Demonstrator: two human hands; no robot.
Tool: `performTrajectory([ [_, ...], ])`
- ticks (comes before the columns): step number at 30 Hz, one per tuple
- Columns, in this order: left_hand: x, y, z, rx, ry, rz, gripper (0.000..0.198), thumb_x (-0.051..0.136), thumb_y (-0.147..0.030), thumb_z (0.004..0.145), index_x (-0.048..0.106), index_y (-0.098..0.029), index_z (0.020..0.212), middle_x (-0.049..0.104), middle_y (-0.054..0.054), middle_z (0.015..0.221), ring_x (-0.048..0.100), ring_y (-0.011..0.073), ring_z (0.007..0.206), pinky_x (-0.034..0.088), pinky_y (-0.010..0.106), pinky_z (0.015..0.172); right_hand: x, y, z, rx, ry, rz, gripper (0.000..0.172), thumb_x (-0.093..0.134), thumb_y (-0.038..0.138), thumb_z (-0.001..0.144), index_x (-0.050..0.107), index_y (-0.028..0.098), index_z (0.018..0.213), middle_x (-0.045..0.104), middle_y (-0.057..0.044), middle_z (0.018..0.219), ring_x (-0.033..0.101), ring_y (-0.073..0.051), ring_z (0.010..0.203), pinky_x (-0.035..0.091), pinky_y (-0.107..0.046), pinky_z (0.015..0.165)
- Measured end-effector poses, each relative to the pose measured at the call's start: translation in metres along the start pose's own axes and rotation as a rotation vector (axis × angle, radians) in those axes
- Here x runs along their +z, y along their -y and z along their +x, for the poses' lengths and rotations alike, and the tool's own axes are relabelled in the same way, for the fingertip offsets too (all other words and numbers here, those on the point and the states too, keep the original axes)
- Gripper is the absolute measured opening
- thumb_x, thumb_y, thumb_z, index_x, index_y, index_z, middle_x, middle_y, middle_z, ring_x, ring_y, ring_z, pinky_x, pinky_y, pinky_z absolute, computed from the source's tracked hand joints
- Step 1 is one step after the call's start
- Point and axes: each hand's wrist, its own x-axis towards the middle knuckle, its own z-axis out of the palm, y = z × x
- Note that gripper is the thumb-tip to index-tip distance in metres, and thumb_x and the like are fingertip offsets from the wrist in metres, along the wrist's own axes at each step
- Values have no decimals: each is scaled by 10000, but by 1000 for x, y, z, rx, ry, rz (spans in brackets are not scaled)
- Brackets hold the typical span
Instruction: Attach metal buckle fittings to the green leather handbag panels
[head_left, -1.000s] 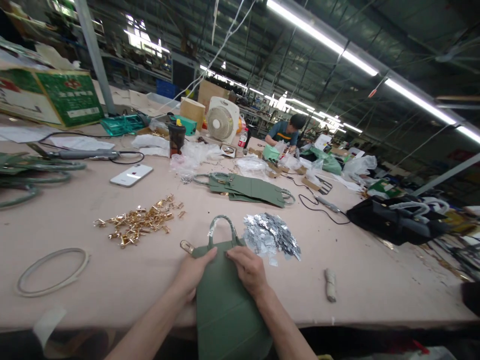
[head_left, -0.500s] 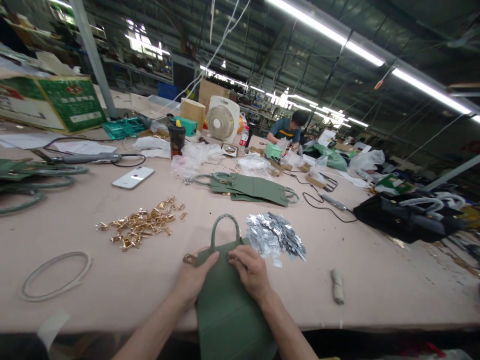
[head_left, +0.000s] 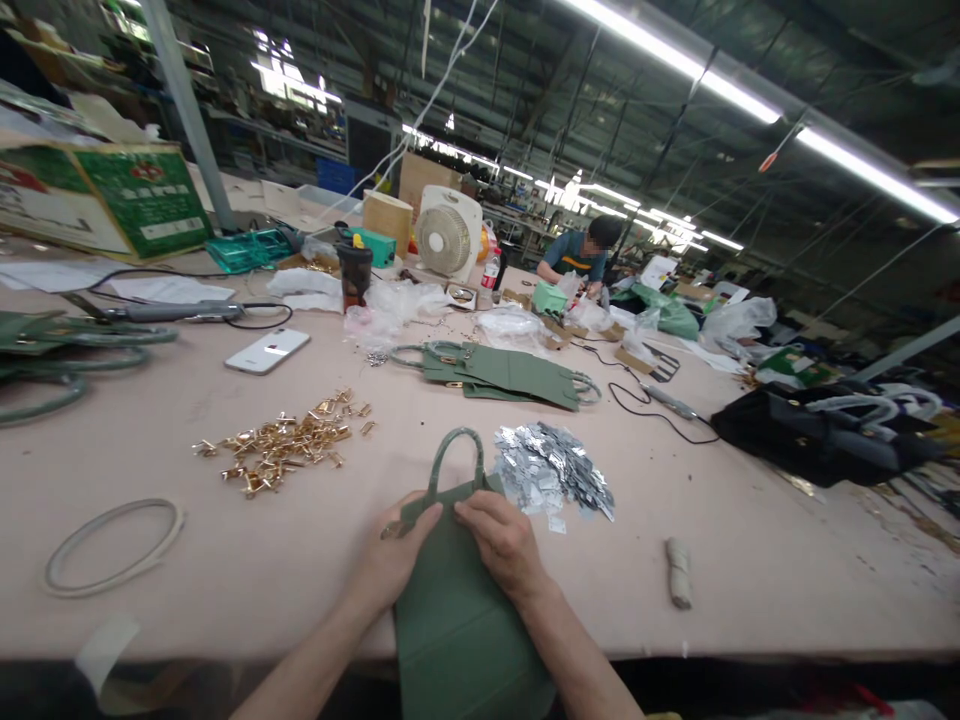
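A green handbag panel [head_left: 457, 610] with an arched handle [head_left: 459, 436] hangs over the table's front edge, its handle end pointing away from me. My left hand [head_left: 397, 550] grips its upper left edge, thumb on the front and fingers behind. At the handle's right base, my right hand [head_left: 499, 535] is closed with fingertips pinched on the panel's face; anything small between them is hidden. Gold metal fittings [head_left: 289, 445] lie heaped to the left. Thin silver metal plates [head_left: 551, 470] form a pile just right of the handle.
More green handled panels [head_left: 510, 375] lie stacked beyond my hands, others [head_left: 45, 350] at far left. A phone [head_left: 268, 352], a ring of cord [head_left: 112, 547], a cloth roll [head_left: 678, 573] and a black bag [head_left: 817, 435] are on the table. A co-worker [head_left: 581, 250] sits at the back.
The panel's top has turned slightly, its handle shifting a little to the right. The gold fitting at my left fingers now shows less. Both hands keep their hold.
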Motion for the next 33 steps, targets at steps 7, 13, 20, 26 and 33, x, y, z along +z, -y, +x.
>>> performTrajectory([
  [7, 2, -9, -3, 187, 122, 194, 357, 606, -457, 958, 757, -187, 1138, 789, 65, 1059, 697, 241, 937, 521, 305, 842, -1, 8, 0, 23, -11, -156, 238, 582, 145, 1021, 753, 243, 1154, 773, -63, 966, 707, -205, 943, 569, -337, 838],
  [13, 8, -6, 4, 146, 86, 261, 323, 595, -451, 947, 754, -183, 1029, 787, 44, 938, 690, 231, 854, 508, 301, 784, -4, 11, -3, 81, 37, -173, 253, 535, 153, 1039, 739, 234, 1165, 759, -60, 947, 711, -168, 838, 566, -260, 718],
  [20, 8, 2, 10, 120, 34, 293, 324, 589, -466, 926, 745, -186, 969, 779, 39, 882, 676, 233, 812, 503, 310, 759, -1, 18, -4, 71, 90, -264, 268, 551, 184, 1025, 694, 215, 1249, 744, -89, 1005, 716, -191, 872, 582, -275, 732],
  [26, 8, 3, 9, 124, 37, 296, 339, 584, -470, 927, 750, -186, 1008, 786, 45, 911, 689, 244, 852, 504, 318, 788, 2, 21, -4, 81, 126, -310, 257, 519, 190, 1045, 695, 206, 1232, 729, -86, 977, 704, -191, 841, 575, -275, 707],
  [33, 8, 1, 5, 138, -5, 246, 337, 592, -463, 920, 766, -193, 1020, 795, 45, 954, 695, 235, 869, 516, 323, 829, 5, 24, -6, 104, 159, -226, 391, 454, 104, 1016, 657, 207, 1334, 716, -111, 1084, 683, -226, 983, 603, -333, 836],
])
